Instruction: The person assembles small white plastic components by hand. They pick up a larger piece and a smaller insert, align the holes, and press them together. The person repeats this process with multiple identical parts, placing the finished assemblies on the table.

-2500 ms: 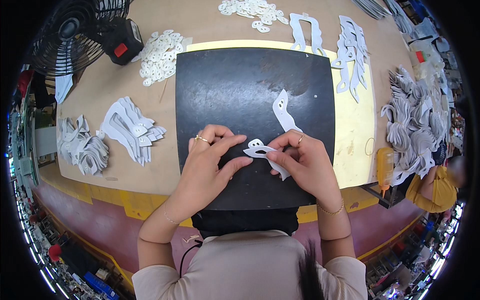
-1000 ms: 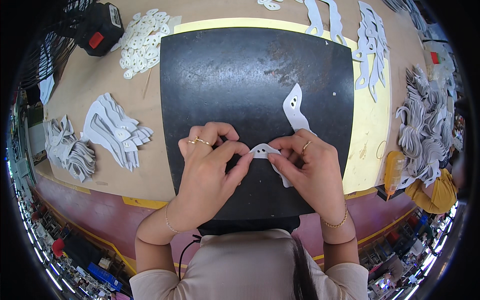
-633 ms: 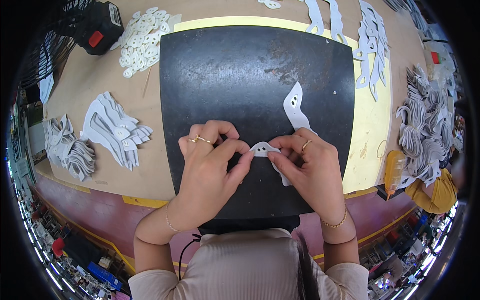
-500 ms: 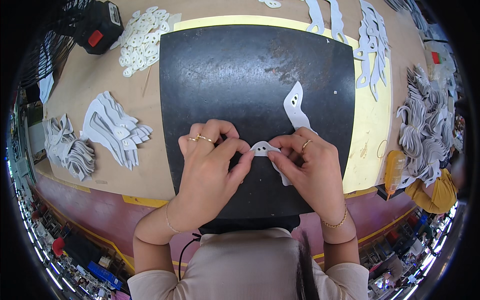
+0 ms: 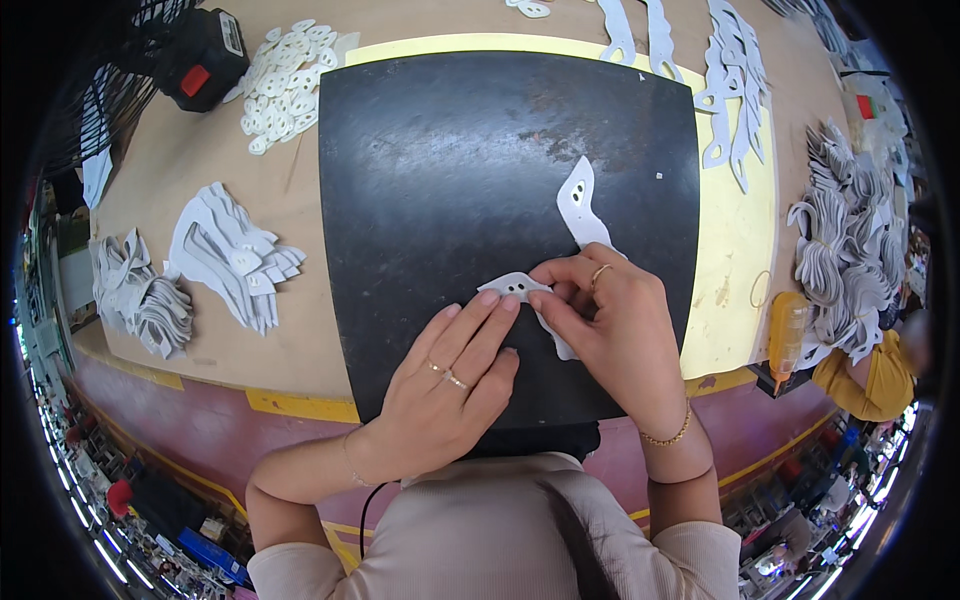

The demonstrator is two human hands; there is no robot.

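Observation:
A white, wavy-edged cut piece (image 5: pixel 517 284) with small dark holes lies on a black mat (image 5: pixel 440 150). My left hand (image 5: pixel 445 385) is open, its fingers stretched out and the fingertips pressing the near edge of that piece beside the holes. At the piece's right part, my right hand (image 5: pixel 610 310) is closed, thumb and forefinger pinching it. The lower end of the piece shows under the right thumb. A second white piece (image 5: pixel 578 205) with holes lies just beyond my right hand, its near end hidden behind the fingers.
Small white oval pieces (image 5: pixel 285 90) are heaped at the far left, by a black battery-like block (image 5: pixel 200 60). Stacked white pieces (image 5: pixel 225 255) lie left of the mat; bundles (image 5: pixel 840 240) lie right. An orange-yellow glue bottle (image 5: pixel 788 330) stands near the right edge. Yellow sheeting (image 5: pixel 735 260) underlies the mat.
My left hand has let go of its pinch on the piece and flattened, fingers now laid on its near edge. My right hand keeps its pinch. The view has shifted slightly.

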